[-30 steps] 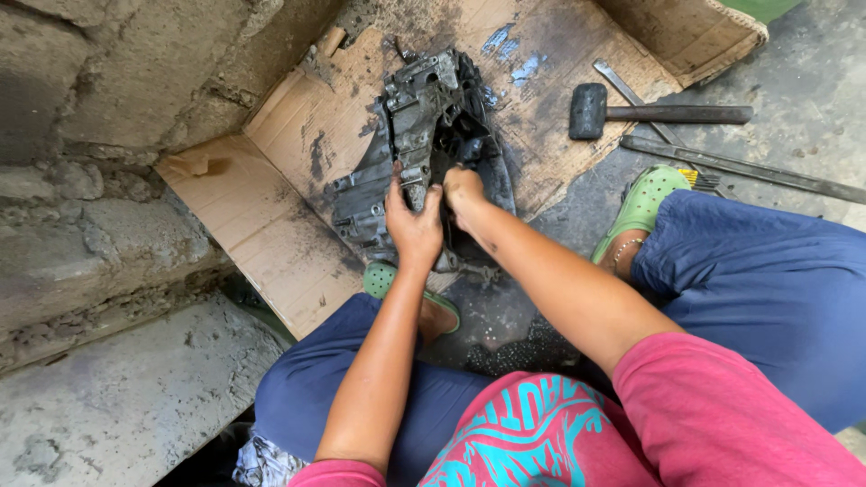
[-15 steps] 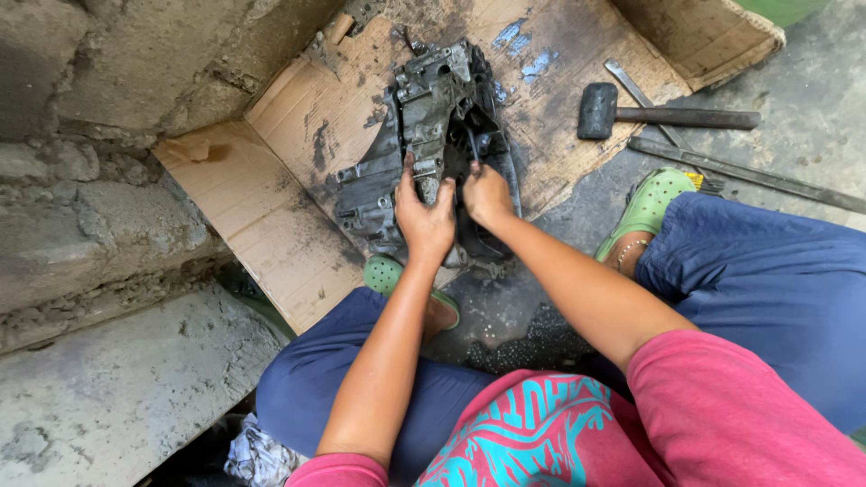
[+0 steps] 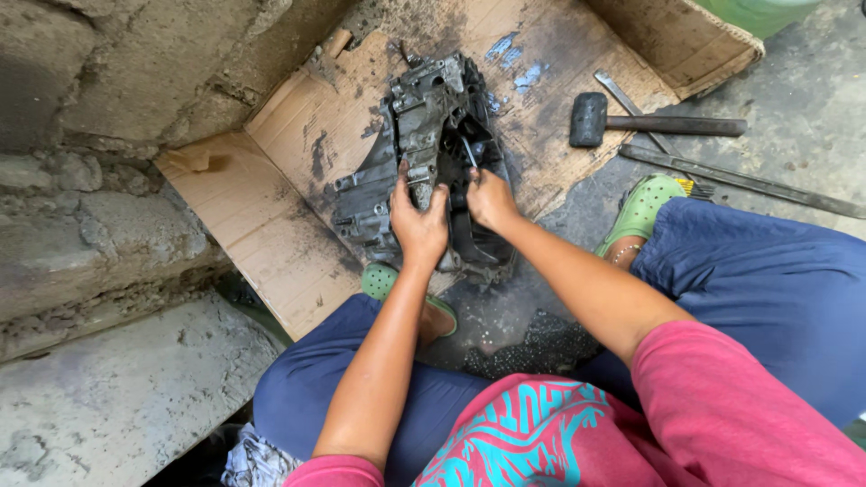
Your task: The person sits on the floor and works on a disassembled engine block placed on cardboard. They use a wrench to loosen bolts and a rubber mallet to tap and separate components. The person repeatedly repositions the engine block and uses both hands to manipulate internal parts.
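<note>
A greasy metal housing (image 3: 424, 171) is stood on oil-stained cardboard (image 3: 298, 171) between the feet. A slip is judged likely, since the casting looks oily and sharp-edged, and fingers could be pinched if it tips. The left hand (image 3: 418, 221) is wrapped closed around the casting's middle rib. The right hand (image 3: 490, 197) is closed on what appears to be a thin tool (image 3: 469, 153), though its tip is hidden. A hammer (image 3: 649, 124) is left near.
</note>
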